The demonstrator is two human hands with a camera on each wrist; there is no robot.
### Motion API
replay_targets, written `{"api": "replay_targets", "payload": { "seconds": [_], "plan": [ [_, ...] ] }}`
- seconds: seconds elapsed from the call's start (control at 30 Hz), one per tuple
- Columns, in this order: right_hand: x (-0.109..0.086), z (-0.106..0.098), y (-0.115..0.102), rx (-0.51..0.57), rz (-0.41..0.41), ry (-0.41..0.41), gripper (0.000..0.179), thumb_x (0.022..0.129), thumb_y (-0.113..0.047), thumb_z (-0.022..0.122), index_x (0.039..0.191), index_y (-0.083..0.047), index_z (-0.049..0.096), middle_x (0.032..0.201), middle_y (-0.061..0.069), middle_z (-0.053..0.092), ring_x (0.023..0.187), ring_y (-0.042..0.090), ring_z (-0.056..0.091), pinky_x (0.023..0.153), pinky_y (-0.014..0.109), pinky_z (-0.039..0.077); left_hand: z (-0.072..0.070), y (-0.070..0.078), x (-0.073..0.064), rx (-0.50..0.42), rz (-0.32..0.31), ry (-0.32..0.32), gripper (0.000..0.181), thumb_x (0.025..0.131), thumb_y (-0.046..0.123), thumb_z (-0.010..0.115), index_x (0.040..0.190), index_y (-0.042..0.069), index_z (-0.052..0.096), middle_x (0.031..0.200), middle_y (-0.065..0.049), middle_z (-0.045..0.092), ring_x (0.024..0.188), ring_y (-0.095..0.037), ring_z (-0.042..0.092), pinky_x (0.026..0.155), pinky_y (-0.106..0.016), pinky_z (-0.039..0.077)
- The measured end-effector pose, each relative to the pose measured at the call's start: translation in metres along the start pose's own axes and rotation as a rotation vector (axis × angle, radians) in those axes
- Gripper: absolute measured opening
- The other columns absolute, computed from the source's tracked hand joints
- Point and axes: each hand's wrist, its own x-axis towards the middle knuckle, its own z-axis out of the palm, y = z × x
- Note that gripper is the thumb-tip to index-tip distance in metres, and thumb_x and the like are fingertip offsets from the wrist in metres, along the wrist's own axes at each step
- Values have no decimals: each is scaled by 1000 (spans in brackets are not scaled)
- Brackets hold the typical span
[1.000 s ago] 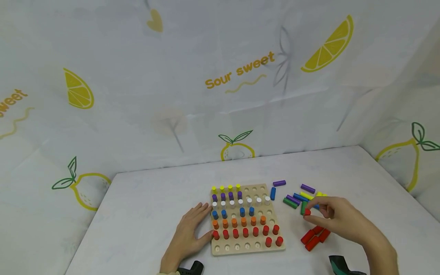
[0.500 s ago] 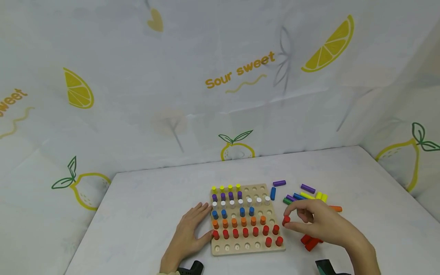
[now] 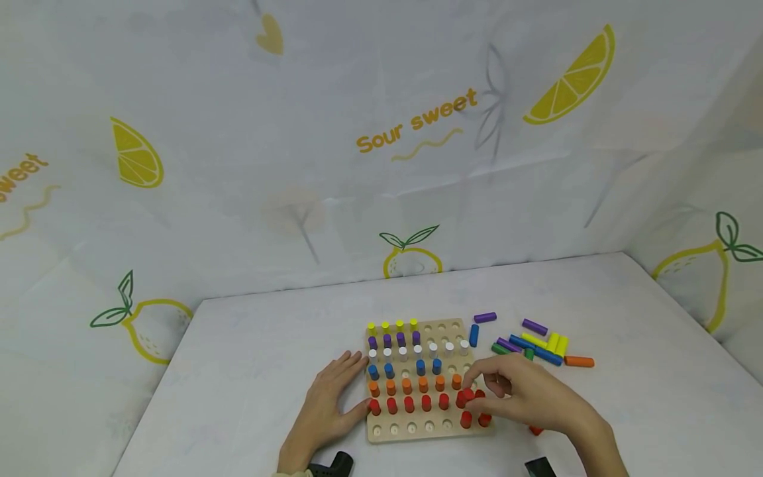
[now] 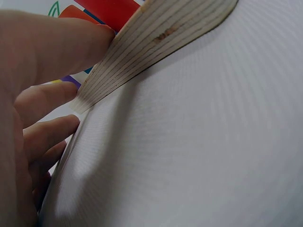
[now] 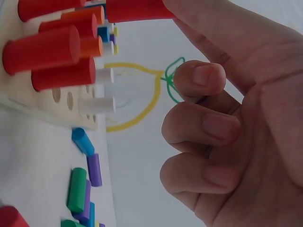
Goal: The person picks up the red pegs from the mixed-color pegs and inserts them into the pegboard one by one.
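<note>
A wooden pegboard (image 3: 417,438) lies on the white table, with upright rows of yellow, purple, white, blue, orange and red pegs. My left hand (image 3: 326,403) lies along its left side; in the left wrist view the thumb (image 4: 90,45) touches the board's edge (image 4: 151,45). Over the front right part of the board, my right hand (image 3: 530,392) pinches a red peg (image 5: 139,9) between thumb and forefinger, the other fingers curled in. Below it, standing red pegs (image 5: 42,49) show in the right wrist view. Some holes in the front row (image 3: 411,428) are bare.
Right of the board lie loose pegs: purple (image 3: 485,317), blue (image 3: 473,335), yellow (image 3: 552,342), green (image 3: 501,349) and orange (image 3: 579,362). A red peg (image 3: 536,430) shows partly under the right hand. A lemon-print cloth (image 3: 298,165) hangs behind the table.
My right hand has moved left with the red peg, from above the loose pegs to over the board's right side. My left hand stays in place at the board's edge.
</note>
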Motion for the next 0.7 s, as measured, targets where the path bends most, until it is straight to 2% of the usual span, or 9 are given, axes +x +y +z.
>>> {"api": "replay_targets", "payload": {
  "seconds": [0.13,0.4,0.5,0.7],
  "plan": [
    [6,7,-2,42,-23,-32,18,86,-37,81,97,-25,74,67,-13,43,62,0,42,50,19,31,0,0,0,-3,-6,-2,66,86,47,68,147,26,57,153,2,56,150,-25,44,124,-56,36],
    [14,19,-4,122,-17,-99,18,86,-32,82,99,-20,77,68,-12,52,61,-1,46,50,16,35,0,0,0,-2,-10,-4,65,86,47,68,147,26,57,154,2,56,150,-26,44,123,-57,36],
    [16,23,-3,128,-20,-113,17,84,-30,83,97,-20,78,69,-11,55,60,-2,47,51,15,37,1,0,0,-5,-9,-3,65,86,47,68,147,26,57,153,2,56,150,-26,44,123,-57,36],
    [19,28,-1,111,-40,-112,14,81,-28,86,92,-22,79,65,-13,51,58,-3,45,50,14,35,1,-1,0,1,17,19,66,85,45,69,147,26,57,152,2,57,149,-26,45,123,-57,38]
  ]
}}
